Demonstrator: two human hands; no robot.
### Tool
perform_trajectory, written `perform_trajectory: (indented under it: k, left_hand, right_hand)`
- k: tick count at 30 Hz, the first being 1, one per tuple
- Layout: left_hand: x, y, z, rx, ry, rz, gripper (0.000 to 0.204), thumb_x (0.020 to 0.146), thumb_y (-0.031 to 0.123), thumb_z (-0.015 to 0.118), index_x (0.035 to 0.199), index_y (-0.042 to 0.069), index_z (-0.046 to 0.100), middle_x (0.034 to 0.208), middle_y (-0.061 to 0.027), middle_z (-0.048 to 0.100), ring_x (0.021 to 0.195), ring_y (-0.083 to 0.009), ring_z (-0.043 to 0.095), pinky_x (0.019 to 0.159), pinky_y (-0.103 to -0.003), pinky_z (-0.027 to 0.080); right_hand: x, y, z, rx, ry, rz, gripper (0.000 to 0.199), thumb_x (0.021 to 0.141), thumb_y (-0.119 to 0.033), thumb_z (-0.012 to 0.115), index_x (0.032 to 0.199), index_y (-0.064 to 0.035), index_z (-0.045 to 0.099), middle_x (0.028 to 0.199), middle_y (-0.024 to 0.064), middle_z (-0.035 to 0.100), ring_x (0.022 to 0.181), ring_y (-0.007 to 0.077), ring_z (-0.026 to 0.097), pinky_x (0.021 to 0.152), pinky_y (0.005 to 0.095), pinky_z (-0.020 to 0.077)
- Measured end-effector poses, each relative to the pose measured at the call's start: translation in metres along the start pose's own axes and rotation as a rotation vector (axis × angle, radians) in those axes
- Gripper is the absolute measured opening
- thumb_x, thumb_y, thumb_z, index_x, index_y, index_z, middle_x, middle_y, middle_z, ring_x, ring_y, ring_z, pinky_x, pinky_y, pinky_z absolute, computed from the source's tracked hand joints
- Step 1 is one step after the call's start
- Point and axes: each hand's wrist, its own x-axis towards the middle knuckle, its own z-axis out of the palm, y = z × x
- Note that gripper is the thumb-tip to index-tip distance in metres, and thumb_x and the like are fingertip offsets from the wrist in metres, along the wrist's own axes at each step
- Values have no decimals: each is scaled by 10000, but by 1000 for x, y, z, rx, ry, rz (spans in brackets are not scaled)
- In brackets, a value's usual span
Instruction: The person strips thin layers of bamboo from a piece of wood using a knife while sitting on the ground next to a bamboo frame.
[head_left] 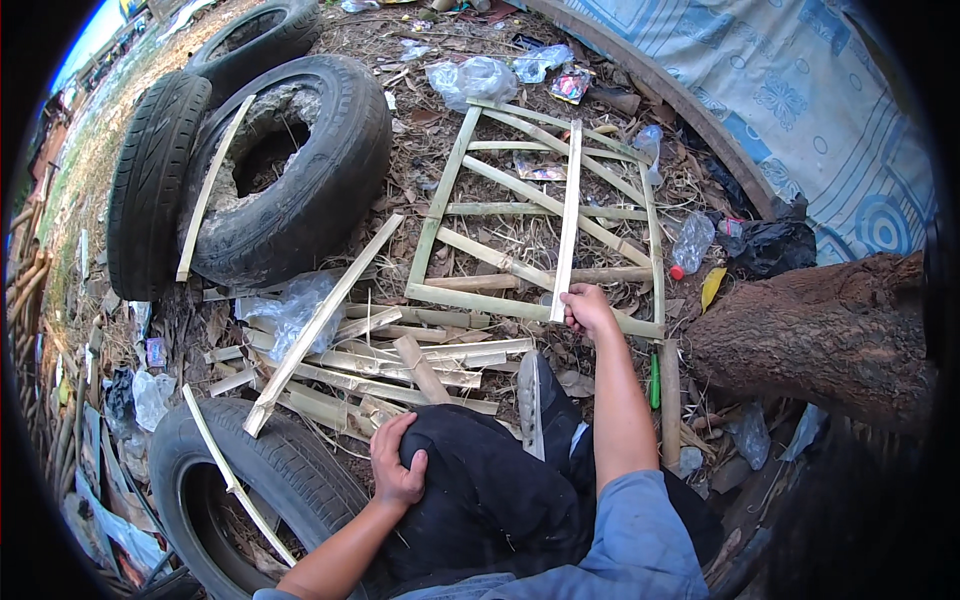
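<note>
A shoe (pixel 531 408) is partly covered by the dark-trousered knee (pixel 470 475), and print on the colourful packet (pixel 570 86) is too small to make out. The right hand (pixel 588 308) has its fingers closed on the near end of a pale slat (pixel 572 205), which passes over the lattice frame (pixel 430 245) on the littered ground (pixel 415 145); whether they touch is unclear. The left hand (pixel 398 460), thumb apart and fingers loosely extended, rests on the knee.

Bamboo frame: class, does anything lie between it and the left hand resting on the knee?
Yes: loose split bamboo pieces lie between the left hand and the near left corner of the bamboo frame. Nothing visible blocks the right hand, which holds a pale strip over the frame.
</note>
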Motion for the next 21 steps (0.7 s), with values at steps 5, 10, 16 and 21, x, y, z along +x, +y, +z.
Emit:
perform_trajectory:
  k: [5, 10, 16, 21]
  left_hand:
    - [0, 1, -3, 0, -10, 4, 566, 806, 426, 566, 1194, 14, 575, 1182, -194, 581, 1113, -365, 537, 1003, -435, 355]
    - [0, 1, -4, 3, -2, 12, 557, 805, 411, 564, 1196, 13, 576, 1178, -194, 581, 1116, -368, 534, 1006, -435, 356]
    - [0, 0, -1, -10, -11, -2, 543, 801, 389, 568, 1192, 13, 576, 1184, -188, 581, 1123, -369, 531, 1011, -430, 357]
    - [-1, -1, -1, -11, -11, -1, 539, 811, 394, 560, 1192, 13, 574, 1182, -192, 581, 1127, -366, 529, 1013, -428, 356]
  right_hand:
    - [0, 2, 1, 0, -6, 4, 152, 903, -101, 596, 1002, 10, 626, 627, 30, 572, 455, 112, 530, 363, 251, 372]
    - [-4, -5, 4, -21, -22, 24, 153, 918, -104, 587, 1043, -16, 598, 606, -1, 529, 460, 99, 505, 378, 235, 356]
    - [-2, 0, 0, -36, -20, 2, 181, 914, -119, 600, 1060, -11, 597, 613, 6, 544, 476, 109, 523, 386, 234, 363]
    - [-4, 0, 0, 46, -17, 0, 187, 901, -144, 630, 1014, 4, 626, 628, 18, 567, 475, 109, 541, 380, 231, 377]
